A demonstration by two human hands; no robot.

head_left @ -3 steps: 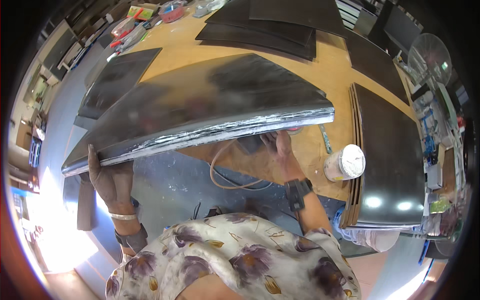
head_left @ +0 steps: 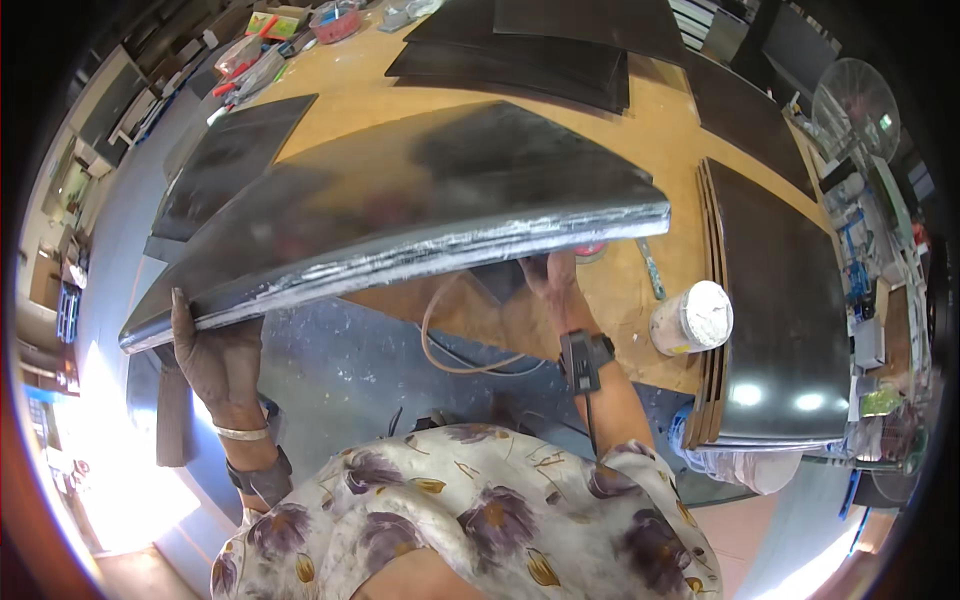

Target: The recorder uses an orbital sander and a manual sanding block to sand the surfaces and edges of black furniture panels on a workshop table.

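Note:
A large stack of dark, glossy panels (head_left: 400, 180) lies tilted across the bench in front of me, its layered near edge streaked with white. My left hand (head_left: 222, 365), in a dark, worn glove, grips the left corner with the thumb on top and the fingers underneath. Under the near edge, right of the middle, my right hand (head_left: 550, 278) reaches up against the panels from below; its fingertips are hidden by them. A dark flat piece (head_left: 498, 282) shows beneath the edge beside that hand.
On the wooden bench (head_left: 640, 330), a white tub (head_left: 692, 318) of pale paste and a smeared spatula (head_left: 652, 268) stand near my right hand. More dark panels (head_left: 785, 330) are stacked at the right, others (head_left: 520, 65) at the back. A hose (head_left: 430, 335) loops below the bench edge.
My right hand has slid slightly left and farther under the panels, hiding its fingers. The right end of the stack sits slightly higher. My left hand keeps its grip.

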